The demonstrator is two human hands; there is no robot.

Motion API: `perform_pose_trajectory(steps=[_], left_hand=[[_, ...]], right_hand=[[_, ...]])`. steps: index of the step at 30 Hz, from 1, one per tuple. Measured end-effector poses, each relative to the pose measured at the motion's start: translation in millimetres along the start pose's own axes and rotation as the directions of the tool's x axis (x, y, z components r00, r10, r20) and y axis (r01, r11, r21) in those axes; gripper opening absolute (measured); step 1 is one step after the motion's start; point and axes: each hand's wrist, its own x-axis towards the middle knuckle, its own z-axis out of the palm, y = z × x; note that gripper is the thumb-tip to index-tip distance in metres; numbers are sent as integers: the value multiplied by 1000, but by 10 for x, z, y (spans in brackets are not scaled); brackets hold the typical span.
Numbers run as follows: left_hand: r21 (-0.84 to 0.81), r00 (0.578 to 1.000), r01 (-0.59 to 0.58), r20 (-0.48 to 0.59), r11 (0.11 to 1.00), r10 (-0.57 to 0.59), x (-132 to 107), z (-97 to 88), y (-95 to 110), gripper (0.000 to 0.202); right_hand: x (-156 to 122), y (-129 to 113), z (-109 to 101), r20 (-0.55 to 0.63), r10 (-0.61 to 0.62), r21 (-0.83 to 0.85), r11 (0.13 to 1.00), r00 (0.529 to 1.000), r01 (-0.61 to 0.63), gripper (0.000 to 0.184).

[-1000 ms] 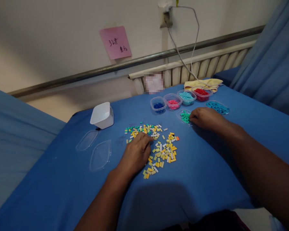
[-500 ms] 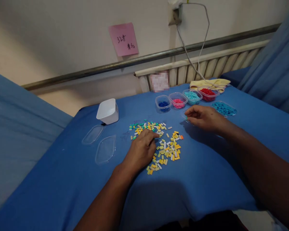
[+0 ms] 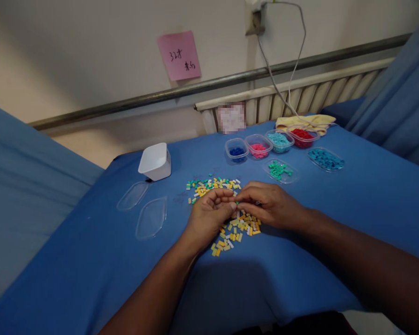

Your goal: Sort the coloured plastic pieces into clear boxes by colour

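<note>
A pile of small yellow, white and green bricks [image 3: 226, 223] is scattered on the blue table cover [image 3: 300, 260]. My left hand [image 3: 209, 216] and my right hand [image 3: 270, 204] meet over the pile, fingertips touching. Both are pinched around a tiny green piece [image 3: 236, 203] between them. A flat clear lid with green bricks [image 3: 280, 170] lies just beyond my right hand.
Tubs of dark blue [image 3: 236, 150], pink [image 3: 259, 146], turquoise [image 3: 279, 139] and red bricks [image 3: 302, 136] line the far side, with a lid of blue bricks [image 3: 326, 159] at right. A white box [image 3: 155, 161] and two empty clear lids [image 3: 143, 209] sit at left. A cable [image 3: 282, 88] hangs from the wall.
My right hand left the lid of green bricks and came back left to the pile, meeting my left hand, which lifted its fingers into a pinch.
</note>
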Motion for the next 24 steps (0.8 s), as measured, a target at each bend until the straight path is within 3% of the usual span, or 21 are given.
perform_pose_trajectory(steps=[3, 5, 7, 10, 13, 15, 18, 21, 24], left_hand=[[-2, 1000, 6, 20, 1000, -6, 3, -9, -11, 44], [121, 998, -64, 7, 991, 64, 3, -78, 7, 38], [310, 983, -153, -46, 938, 176, 13, -224, 63, 33], [608, 928, -200, -133, 768, 347, 60, -541, 159, 37], [822, 892, -212, -59, 528, 449, 139, -795, 144, 46], [910, 918, -190, 32, 369, 394, 188, -857, 66, 54], [978, 969, -79, 30, 192, 244, 227, -826, -45, 65], [992, 984, -39, 17, 122, 179, 223, -746, -60, 68], [982, 985, -150, 138, 112, 107, 183, -639, -2, 74]], right_hand=[[2, 16, -20, 30, -31, -70, 997, 999, 33, 14], [-19, 79, -108, 17, 24, -158, 987, 1000, -21, 15], [-53, 205, -267, -71, 134, -281, 948, 988, -148, 16], [-124, 489, -562, -252, 285, -478, 794, 925, -375, 18], [-203, 751, -781, -304, 421, -599, 613, 854, -515, 23], [-250, 858, -837, -328, 451, -626, 554, 830, -549, 29], [-301, 932, -807, -326, 387, -643, 578, 862, -503, 43], [-320, 953, -705, -256, 410, -658, 589, 875, -468, 55], [-318, 938, -606, -207, 468, -668, 574, 859, -474, 53]])
